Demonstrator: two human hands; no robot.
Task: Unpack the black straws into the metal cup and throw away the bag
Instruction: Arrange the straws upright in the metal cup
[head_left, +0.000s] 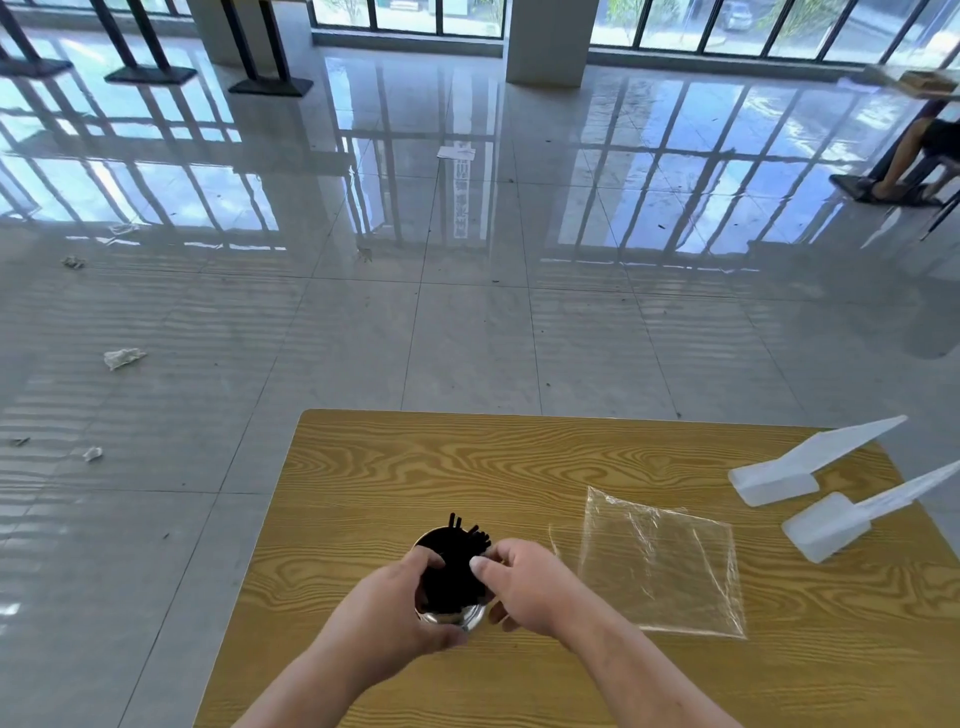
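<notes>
A shiny metal cup (451, 618) stands near the front middle of the wooden table (415, 467). It is packed with black straws (454, 566), whose ends poke above the far rim. My left hand (400, 603) wraps the cup's left side. My right hand (524, 582) is at the cup's right rim, thumb and fingers pinched on the straws. The clear plastic bag (662, 564) lies flat and empty on the table, just right of my right hand.
Two white plastic scoops (779, 478) (831, 525) lie at the table's right edge. Scraps of paper (123, 357) dot the tiled floor to the left. A seated person's leg (901, 156) shows far right.
</notes>
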